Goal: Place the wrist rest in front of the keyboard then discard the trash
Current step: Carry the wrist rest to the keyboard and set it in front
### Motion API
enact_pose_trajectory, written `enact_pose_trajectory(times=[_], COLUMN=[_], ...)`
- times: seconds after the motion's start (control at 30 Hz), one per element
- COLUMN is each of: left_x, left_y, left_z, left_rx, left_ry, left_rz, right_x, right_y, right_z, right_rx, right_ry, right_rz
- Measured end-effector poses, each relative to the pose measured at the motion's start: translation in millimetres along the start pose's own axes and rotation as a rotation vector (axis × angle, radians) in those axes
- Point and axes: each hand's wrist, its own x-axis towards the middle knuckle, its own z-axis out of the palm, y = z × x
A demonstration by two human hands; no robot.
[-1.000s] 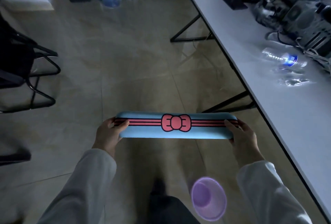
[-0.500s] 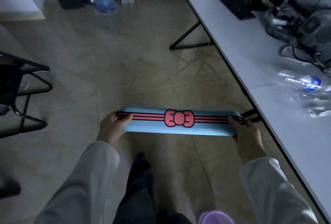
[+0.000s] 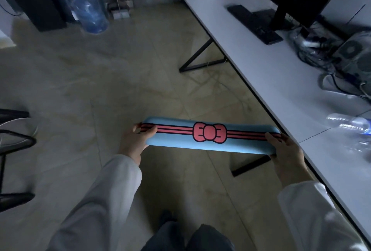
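Observation:
I hold a long blue wrist rest (image 3: 176, 142) with red stripes and a red bow level over the floor, just left of the white desk (image 3: 267, 74). My left hand (image 3: 134, 140) grips its left end and my right hand (image 3: 285, 150) grips its right end. A black keyboard (image 3: 255, 24) lies far back on the desk beside a dark monitor stand (image 3: 285, 12). A clear plastic bottle (image 3: 349, 124) with a blue label lies on its side on the desk to my right, next to crumpled clear plastic (image 3: 361, 146).
A tangle of cables and a computer case (image 3: 353, 54) crowd the desk's right side. Large water jugs (image 3: 90, 12) and a dark cabinet (image 3: 36, 0) stand at the back left. A black chair frame (image 3: 12, 146) is at the left edge. Black desk legs (image 3: 198, 58) reach onto the tiled floor.
I have walked forward along the desk with the wrist rest still in both hands. The keyboard is nearer, the bottle has slid to the right edge, and the purple cup on the floor has left view.

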Motion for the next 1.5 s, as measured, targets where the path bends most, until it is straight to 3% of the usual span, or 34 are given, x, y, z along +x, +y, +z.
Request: enact_pose_trajectory(times=[0.97, 1.5], left_x=[323.0, 540.2], left_y=[183.9, 301.7], left_z=[191.8, 304.4], left_rx=[0.051, 0.281], left_ry=[-0.041, -0.422], left_rz=[-0.013, 0.012], right_x=[297.1, 373.3], right_y=[-161.3, -205.8], right_z=[206.0, 303.1], right_rx=[0.061, 0.297], right_ry=[0.069, 0.404], right_rz=[0.07, 0.085])
